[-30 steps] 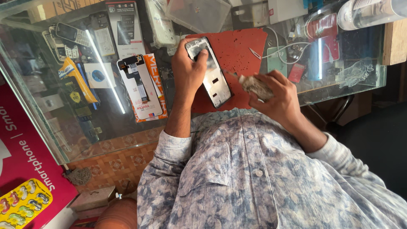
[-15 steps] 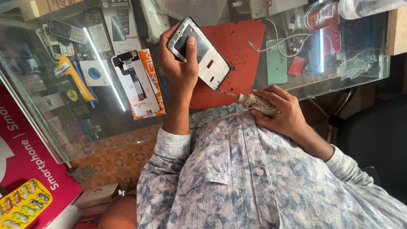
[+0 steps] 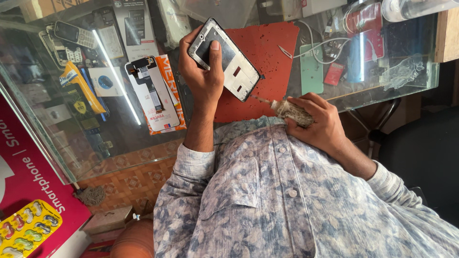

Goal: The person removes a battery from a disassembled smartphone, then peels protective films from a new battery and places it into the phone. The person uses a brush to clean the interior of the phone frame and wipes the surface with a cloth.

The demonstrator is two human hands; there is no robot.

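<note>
Phone frame and glue bottle held over the red mat (image 3: 267, 52).
Left hand (image 3: 203, 79) grip was clamped on the phone frame (image 3: 229, 64); right hand (image 3: 318, 124) grip was clamped on the small bottle (image 3: 289, 109).

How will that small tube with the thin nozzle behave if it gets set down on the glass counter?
The tube looks rounded, so it may roll on the smooth glass counter. It seems light and soft-bodied, fitting inside the right hand. Its thin nozzle probably bends or drips if bumped.

A glass tabletop (image 3: 62, 119) mirrors a tube light at ten o'clock; patterned orange floor tiles (image 3: 129, 184) show at seven.
</note>
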